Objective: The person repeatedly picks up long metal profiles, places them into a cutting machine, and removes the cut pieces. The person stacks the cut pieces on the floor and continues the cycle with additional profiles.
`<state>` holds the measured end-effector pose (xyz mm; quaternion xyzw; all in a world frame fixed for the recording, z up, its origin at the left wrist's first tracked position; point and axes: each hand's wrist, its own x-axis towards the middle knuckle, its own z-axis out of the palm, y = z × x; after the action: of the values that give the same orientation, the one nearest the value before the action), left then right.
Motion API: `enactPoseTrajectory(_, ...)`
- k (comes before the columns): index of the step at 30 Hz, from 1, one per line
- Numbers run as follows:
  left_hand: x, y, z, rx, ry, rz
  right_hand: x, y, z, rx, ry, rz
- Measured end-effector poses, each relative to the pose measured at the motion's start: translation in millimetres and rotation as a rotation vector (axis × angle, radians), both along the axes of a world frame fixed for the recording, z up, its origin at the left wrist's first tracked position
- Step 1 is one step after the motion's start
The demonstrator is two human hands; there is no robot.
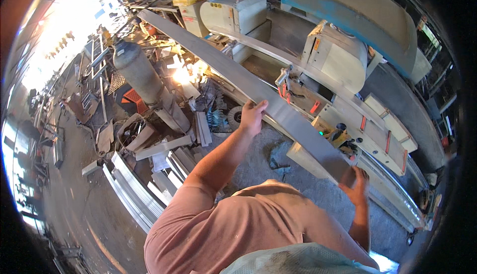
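A long, flat grey metal profile (218,60) slants from the far left down to the near right, lying across a machine bed. My left hand (252,118) is closed round its near edge about midway, thumb on top and fingers under the rim, mostly hidden. At the profile's near end is my right hand (356,186), slightly blurred, fingers apart. Whether its fingertips touch the metal I cannot tell. Just beyond the profile, a clamp with red handles (283,83) and a small yellow-and-black device with a green light (338,135) sit on the machine (348,117).
Left of me lie stacked silver metal profiles (131,192) and offcuts. A tall grey gas cylinder (136,68) stands behind them amid scrap. Rounded cream machine housings (335,58) and a large grey-blue curved cover (353,18) rise beyond the bed.
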<state>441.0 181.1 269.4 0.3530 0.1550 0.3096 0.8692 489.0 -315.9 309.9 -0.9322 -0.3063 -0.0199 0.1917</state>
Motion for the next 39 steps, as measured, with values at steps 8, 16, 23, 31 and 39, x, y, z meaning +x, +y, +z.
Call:
enactPoseTrajectory(8,60.0,69.9,-25.5,-0.012,0.228,-0.127,29.4,169.0,-12.7,-0.05,0.005,-0.072)
enactPoseTrajectory(16,114.0,159.0,-37.6,0.342,0.549,-0.269,170.8,262.1,-67.6,0.075,0.141,-0.034)
enactPoseTrajectory(23,5.6,221.1,-143.7,0.204,0.964,-0.358,340.2,345.4,-97.8,0.0,0.074,0.023)
enactPoseTrajectory(31,-271.8,174.3,-248.8,0.531,1.722,-0.363,467.7,429.2,-120.2,-0.009,0.138,0.068)
enactPoseTrajectory(39,-356.1,97.3,-220.7,0.138,1.881,-0.288,541.4,474.1,-164.7,0.041,0.049,0.083)
